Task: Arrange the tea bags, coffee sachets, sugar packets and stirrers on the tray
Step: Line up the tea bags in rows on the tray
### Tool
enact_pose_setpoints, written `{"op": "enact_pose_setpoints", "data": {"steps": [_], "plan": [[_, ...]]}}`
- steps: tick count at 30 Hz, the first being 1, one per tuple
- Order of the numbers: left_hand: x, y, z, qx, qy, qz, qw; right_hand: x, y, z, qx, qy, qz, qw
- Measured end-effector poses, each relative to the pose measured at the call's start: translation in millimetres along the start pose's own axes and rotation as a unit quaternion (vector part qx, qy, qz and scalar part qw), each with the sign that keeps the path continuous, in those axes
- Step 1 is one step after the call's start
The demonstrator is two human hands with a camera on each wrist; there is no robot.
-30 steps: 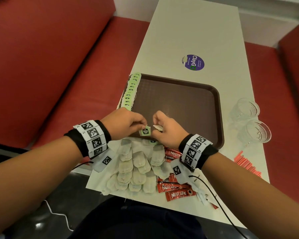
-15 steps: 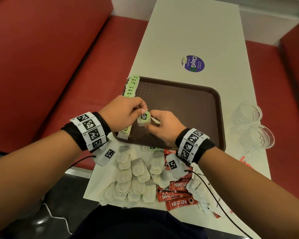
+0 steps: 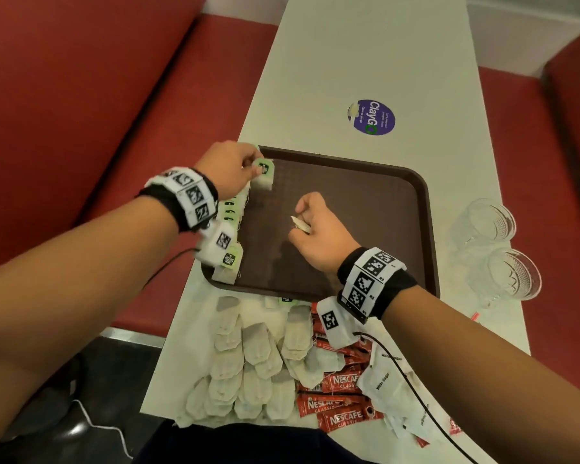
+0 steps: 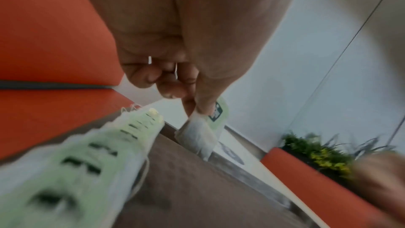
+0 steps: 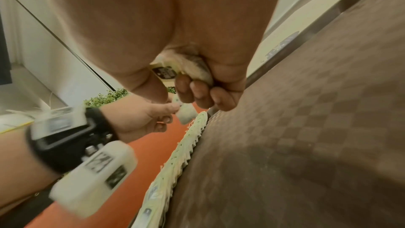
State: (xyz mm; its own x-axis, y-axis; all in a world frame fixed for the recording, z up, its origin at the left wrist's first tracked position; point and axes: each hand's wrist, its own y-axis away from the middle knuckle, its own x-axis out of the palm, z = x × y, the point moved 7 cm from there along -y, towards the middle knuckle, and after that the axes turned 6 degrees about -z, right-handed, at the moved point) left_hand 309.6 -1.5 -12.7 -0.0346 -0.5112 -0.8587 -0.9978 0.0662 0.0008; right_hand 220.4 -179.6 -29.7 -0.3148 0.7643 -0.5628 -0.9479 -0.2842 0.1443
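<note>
A brown tray (image 3: 349, 202) lies on the white table. A row of green-tagged tea bags (image 3: 230, 212) stands along its left rim. My left hand (image 3: 228, 169) pinches one tea bag (image 3: 263, 175) by its top, over the tray's far left corner (image 4: 203, 138). My right hand (image 3: 310, 222) hovers over the tray's middle, curled round another tea bag (image 5: 175, 72). Loose tea bags (image 3: 248, 363), red coffee sachets (image 3: 335, 403) and white sugar packets (image 3: 389, 386) lie on the table in front of the tray.
Two clear glasses (image 3: 496, 246) stand right of the tray, with a red stirrer tip (image 3: 476, 315) below them. A purple sticker (image 3: 374, 117) marks the table beyond the tray. Red bench seats (image 3: 81, 95) flank the narrow table.
My left hand has carried its tea bag from the tray's near edge to the far left corner. My right hand has drifted further over the tray, still holding its tea bag.
</note>
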Motion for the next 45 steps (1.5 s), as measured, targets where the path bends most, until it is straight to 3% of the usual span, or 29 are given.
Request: {"op": "enact_pose_setpoints", "data": {"steps": [6,12,14,18,21,24,28,32,35,38,42,45], "plan": [[27.1,-70.6,15.9,-0.035,-0.114,0.051,0.992,-4.5,-5.2,-10.9,0.018,-0.003,0.012,1.000],[33.0,-87.6,26.4,-0.056,-0.110,-0.008,0.992,-11.6,-10.9,-9.1,0.004,-0.004,0.003,1.000],[37.2,-87.7,22.7,-0.029,-0.120,0.004,0.992,-12.7,-12.9,-9.7,0.001,0.004,-0.004,1.000],[56.3,-79.4,9.3,0.052,-0.195,0.115,0.973,-7.2,-16.7,-12.3,0.006,-0.022,-0.002,1.000],[55.4,-75.9,9.1,0.063,-0.233,0.128,0.962,-7.0,-19.9,-12.4,-0.001,-0.021,-0.015,1.000],[42.6,-67.0,0.4,0.061,-0.189,0.104,0.975,-14.3,-22.2,-10.6,-0.013,-0.003,-0.066,0.998],[9.7,-33.8,-33.8,0.087,-0.034,0.036,0.995,-22.7,-26.6,-8.7,-0.054,-0.007,-0.132,0.990],[3.2,13.4,-61.7,0.158,0.043,0.085,0.983,-29.3,-29.2,-10.9,-0.046,-0.035,-0.164,0.985],[3.9,24.5,-64.5,0.198,0.019,0.090,0.976,-29.3,-28.6,-14.0,-0.026,-0.065,-0.159,0.985],[-5.1,26.4,-64.9,0.203,0.025,0.055,0.977,-26.6,-25.5,-18.7,-0.003,-0.060,-0.143,0.988],[-2.5,33.7,-63.5,0.176,0.082,0.066,0.979,-28.3,-20.5,-17.6,-0.004,-0.059,-0.139,0.989],[5.5,32.2,-55.7,0.159,0.066,0.089,0.981,-27.0,-14.3,-18.5,-0.010,-0.044,-0.117,0.992]]}}
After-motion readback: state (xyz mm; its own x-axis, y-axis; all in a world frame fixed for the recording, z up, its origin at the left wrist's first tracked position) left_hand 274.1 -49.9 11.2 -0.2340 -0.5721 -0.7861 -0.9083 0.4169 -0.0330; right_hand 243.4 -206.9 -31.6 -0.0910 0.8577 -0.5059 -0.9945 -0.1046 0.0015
